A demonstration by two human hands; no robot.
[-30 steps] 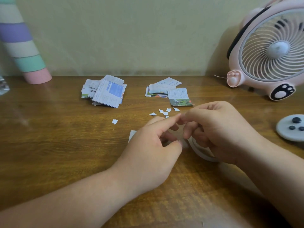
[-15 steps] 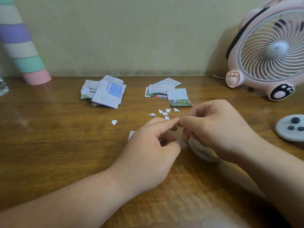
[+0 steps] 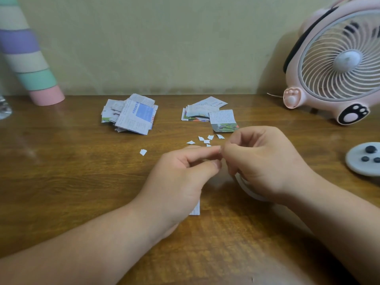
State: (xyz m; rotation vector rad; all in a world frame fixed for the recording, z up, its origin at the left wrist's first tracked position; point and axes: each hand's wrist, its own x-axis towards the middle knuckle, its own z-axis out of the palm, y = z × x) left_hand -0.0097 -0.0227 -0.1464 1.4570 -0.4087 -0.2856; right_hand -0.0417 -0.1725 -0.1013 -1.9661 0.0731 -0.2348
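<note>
My left hand [image 3: 181,177] and my right hand [image 3: 261,161] meet fingertip to fingertip above the wooden table [image 3: 72,182]. The left thumb and forefinger pinch something small and pale that I cannot make out. My right hand's fingers are curled over a white tape roll [image 3: 246,190], which shows only as an arc under the palm. A printed paper piece [image 3: 195,208] lies under my left hand, with just one edge showing. Several tiny white paper scraps [image 3: 205,139] lie just beyond the fingertips, and one more scrap [image 3: 143,152] lies to the left.
Two piles of cut printed paper lie further back, one pile [image 3: 129,116] left of centre, the other pile [image 3: 209,116] right of centre. A pink fan [image 3: 337,64] stands at the back right, a grey disc with dark buttons [image 3: 364,159] at the right edge, and a striped pastel cone [image 3: 26,56] at the back left.
Both hands stay joined at the fingertips. My left hand has shifted and now covers the paper corner that showed to its left; an edge of paper now shows below the palm.
</note>
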